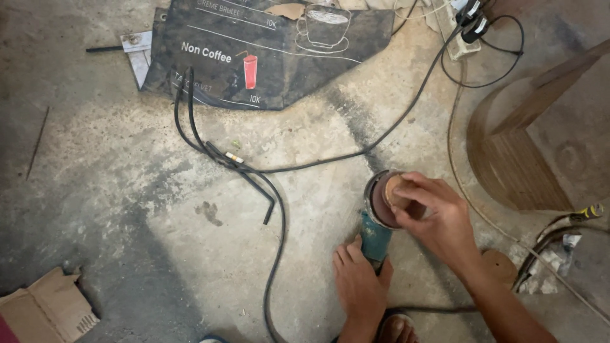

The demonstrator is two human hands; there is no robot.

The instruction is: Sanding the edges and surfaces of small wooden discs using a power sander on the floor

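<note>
A teal angle grinder (375, 234) lies on the concrete floor with its round brown sanding disc (384, 202) facing up. My left hand (358, 281) grips the grinder's body from below. My right hand (437, 215) rests over the disc, fingers pinching a small tan piece (394, 188) at the disc's centre. The grinder's black cable (279, 209) runs off to the left and up across the floor.
A dark printed banner (267, 44) lies at the top. A curved wooden piece (508, 152) stands at right, with a power strip (460, 25) above it. Torn cardboard (47, 311) sits at bottom left. A screwdriver (581, 215) and scraps lie at far right.
</note>
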